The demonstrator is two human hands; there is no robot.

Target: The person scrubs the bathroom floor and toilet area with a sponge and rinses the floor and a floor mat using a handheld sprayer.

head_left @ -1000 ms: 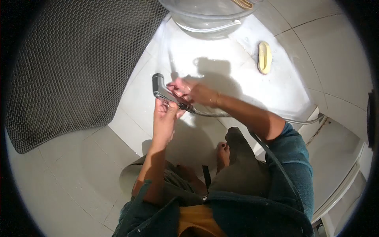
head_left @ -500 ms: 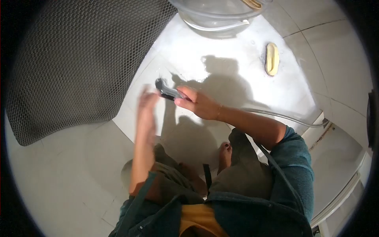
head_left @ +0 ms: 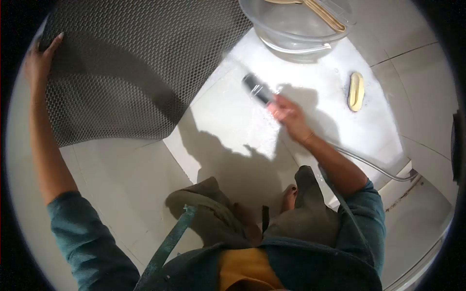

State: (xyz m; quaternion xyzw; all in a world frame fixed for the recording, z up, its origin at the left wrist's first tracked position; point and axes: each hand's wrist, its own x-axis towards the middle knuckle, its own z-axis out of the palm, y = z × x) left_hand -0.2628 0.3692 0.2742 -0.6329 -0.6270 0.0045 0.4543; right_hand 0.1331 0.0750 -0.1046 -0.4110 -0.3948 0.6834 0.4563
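Head view: one wrapped grasp, one wide reach

The right hand [head_left: 290, 119] curls its fingers round a black-and-silver, tube-like sprayer [head_left: 258, 90] just off the right edge of a dark grey honeycomb-textured mat [head_left: 141, 63], presumably leaving the head free. The left hand [head_left: 39, 68] is at the mat's left edge, perhaps steadying it; with its fingers partly hidden, I cannot tell whether it grips.

Glare whitens the glossy white tiled floor [head_left: 376, 123]; dark shadows cross it; the silver-and-black handheld sprayer [head_left: 257, 88] is blurred; black vignetting rounds the edges.
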